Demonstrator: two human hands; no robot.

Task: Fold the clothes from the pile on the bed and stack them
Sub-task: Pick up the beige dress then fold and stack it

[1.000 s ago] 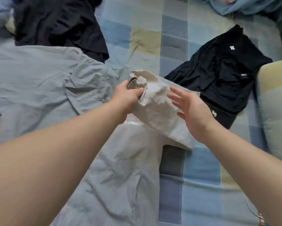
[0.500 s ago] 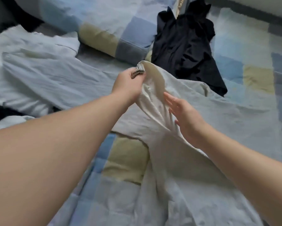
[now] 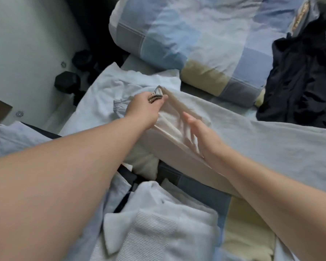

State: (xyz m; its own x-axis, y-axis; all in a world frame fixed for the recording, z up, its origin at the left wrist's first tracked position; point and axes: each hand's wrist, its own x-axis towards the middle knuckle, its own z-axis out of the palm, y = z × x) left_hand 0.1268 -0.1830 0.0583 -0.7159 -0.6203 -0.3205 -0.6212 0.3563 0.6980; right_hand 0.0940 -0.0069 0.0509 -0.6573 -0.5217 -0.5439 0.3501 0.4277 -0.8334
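In the centre of the frame, the left hand (image 3: 145, 108) pinches the striped cuff (image 3: 157, 92) of a cream sleeve (image 3: 167, 146), fingers curled round it. The right hand (image 3: 201, 136) is flat and open, its fingers blurred against the sleeve's middle, gripping nothing. The pale shirt (image 3: 262, 144) spreads toward the right edge. Held by one pinch, the cuff could slip and drop the sleeve crooked onto the white clothes (image 3: 158, 232) at lower centre.
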